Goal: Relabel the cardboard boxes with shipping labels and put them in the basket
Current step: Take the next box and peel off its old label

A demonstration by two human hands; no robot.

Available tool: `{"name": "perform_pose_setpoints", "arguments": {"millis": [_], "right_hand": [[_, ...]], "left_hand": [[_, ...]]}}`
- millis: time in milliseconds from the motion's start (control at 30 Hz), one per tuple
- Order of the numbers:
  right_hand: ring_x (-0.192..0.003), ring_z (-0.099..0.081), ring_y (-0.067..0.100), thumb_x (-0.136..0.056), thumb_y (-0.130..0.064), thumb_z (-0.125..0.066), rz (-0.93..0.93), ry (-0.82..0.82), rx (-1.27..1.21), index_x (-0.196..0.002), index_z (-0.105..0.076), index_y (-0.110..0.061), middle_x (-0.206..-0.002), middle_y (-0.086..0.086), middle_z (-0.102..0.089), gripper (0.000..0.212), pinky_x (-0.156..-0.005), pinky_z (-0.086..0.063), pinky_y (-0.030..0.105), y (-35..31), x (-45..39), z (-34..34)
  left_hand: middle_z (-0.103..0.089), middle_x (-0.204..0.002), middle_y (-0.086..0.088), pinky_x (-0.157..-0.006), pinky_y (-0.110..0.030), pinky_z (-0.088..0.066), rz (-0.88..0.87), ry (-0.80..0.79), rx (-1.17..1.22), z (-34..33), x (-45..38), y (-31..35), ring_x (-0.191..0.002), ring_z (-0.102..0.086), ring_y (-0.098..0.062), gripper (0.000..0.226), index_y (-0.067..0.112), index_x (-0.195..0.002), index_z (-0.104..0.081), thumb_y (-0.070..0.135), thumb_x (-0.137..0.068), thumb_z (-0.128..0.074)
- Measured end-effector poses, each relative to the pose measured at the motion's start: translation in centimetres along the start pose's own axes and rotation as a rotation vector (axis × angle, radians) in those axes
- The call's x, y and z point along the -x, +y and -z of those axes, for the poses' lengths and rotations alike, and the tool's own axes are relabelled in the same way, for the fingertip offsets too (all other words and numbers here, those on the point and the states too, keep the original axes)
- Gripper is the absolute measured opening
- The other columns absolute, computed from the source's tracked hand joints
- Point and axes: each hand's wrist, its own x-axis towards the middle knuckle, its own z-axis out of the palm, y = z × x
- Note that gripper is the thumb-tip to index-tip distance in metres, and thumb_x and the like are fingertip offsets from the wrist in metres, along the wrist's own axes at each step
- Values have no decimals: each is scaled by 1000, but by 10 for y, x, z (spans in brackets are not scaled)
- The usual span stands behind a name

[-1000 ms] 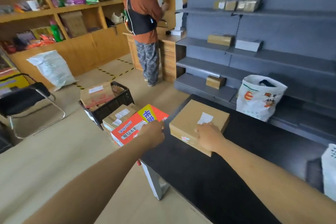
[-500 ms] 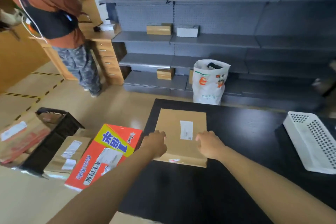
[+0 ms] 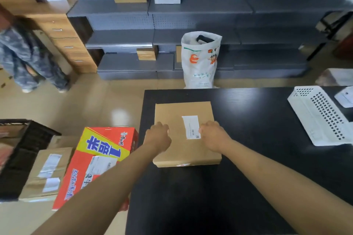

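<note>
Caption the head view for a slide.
Both hands, left hand and right hand, rest on a labelled cardboard box on the black table.

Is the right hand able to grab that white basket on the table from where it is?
Probably yes. The right hand rests on the cardboard box, and only bare black table lies between it and the white basket, so nothing blocks a sideways reach.

Wide open black table (image 3: 257, 187) along the near edge and between the flat cardboard box (image 3: 184, 156) and the white basket (image 3: 321, 120) at the right edge, plenty of passage there. Off the left edge it's crowded: the red carton (image 3: 99, 160) presses against the table, a brown parcel (image 3: 47, 173) and black crate (image 3: 24, 150) beyond. Past the far edge, a white bag (image 3: 200, 63) stands on the floor.
</note>
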Motion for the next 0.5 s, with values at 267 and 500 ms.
{"name": "perform_pose_setpoints", "arguments": {"millis": [267,500], "right_hand": [[-101,-47,26,-91,-12,-45,-49,61,-208,-97,-52,-10,-104,6,-49,10,-80,-46,35,16,-47,-1],[-104,-50,23,-95,-19,-49,-81,140,-310,-111,-56,-10,-117,6,-52,20,-87,-47,35,21,-72,-12]], "left_hand": [[-40,-135,-13,-103,-38,-38,247,83,234,-20,-34,-14,-121,-44,-29,43,11,-133,-44,28,-94,-50],[-35,-142,-10,-101,-49,-39,435,83,556,-45,-43,-9,-127,-42,-34,73,16,-144,-22,47,-89,-58]]}}
